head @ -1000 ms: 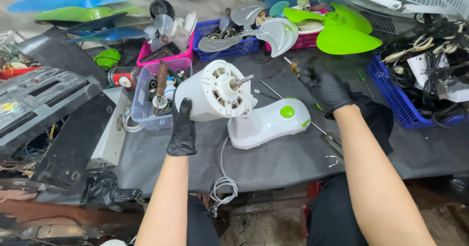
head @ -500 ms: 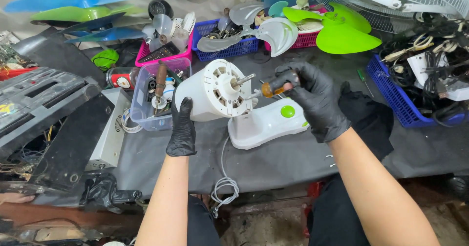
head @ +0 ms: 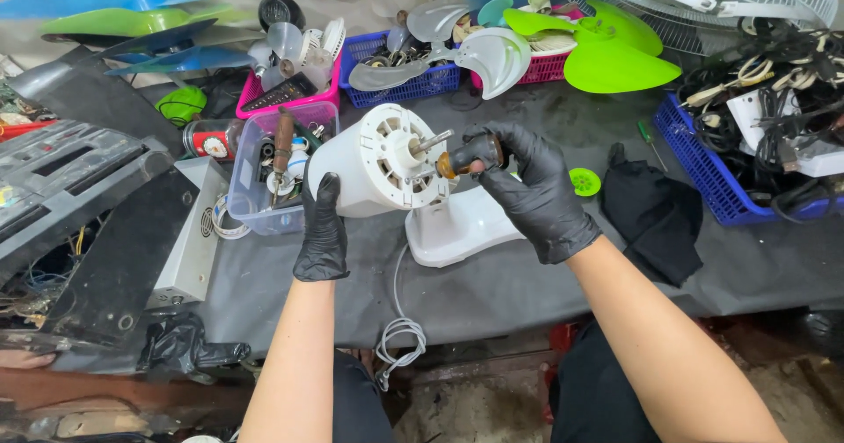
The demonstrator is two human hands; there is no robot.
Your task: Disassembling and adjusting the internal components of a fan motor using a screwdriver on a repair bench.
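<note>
While left hand (head: 322, 232) grips white fan motor housing (head: 374, 163), right hand (head: 532, 188) grasps screwdriver (head: 466, 156) at its face; clear tub (head: 264, 179) just beside housing.

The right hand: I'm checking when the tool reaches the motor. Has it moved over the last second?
Yes. The right hand has come left from the blue basket and now holds a screwdriver against the white motor housing.

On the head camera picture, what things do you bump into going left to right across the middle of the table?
Clear plastic box → left hand → white fan motor → screwdriver → right hand → black cloth → blue basket.
</note>
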